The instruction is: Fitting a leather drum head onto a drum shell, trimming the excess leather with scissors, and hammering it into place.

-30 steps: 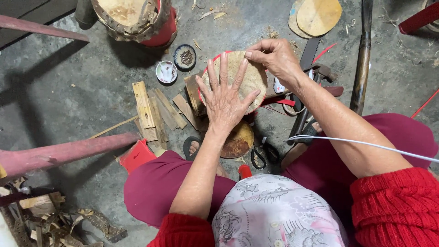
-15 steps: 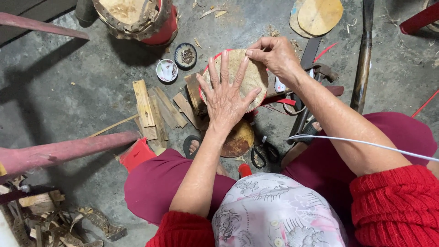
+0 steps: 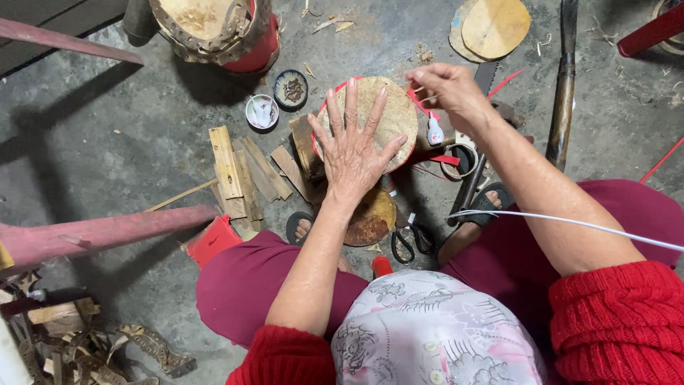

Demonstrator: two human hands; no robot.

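A round tan disc [image 3: 388,107] with a red rim lies on the floor between my knees. My left hand [image 3: 353,153] presses flat on it with the fingers spread. My right hand [image 3: 449,93] hovers just off the disc's upper right edge, fingertips pinched on a thin pale strand [image 3: 425,97] that is barely visible. A small white squeeze bottle [image 3: 433,132] lies beside the disc under that hand. A darker brown disc [image 3: 372,221] lies partly beneath the tan one, near my sandalled foot.
Wooden slats [image 3: 235,171] lie to the left, with two small bowls [image 3: 261,112] [image 3: 291,89] behind them. There is a red drum with a tan cover [image 3: 214,28], spare tan discs [image 3: 495,28], a dark pole [image 3: 563,85], a saw blade [image 3: 474,171], black scissors [image 3: 410,242], and a pink plank [image 3: 92,235].
My right hand has come off the disc's rim and moved slightly right and up, fingers now pinched. My left hand stays flat on the disc.
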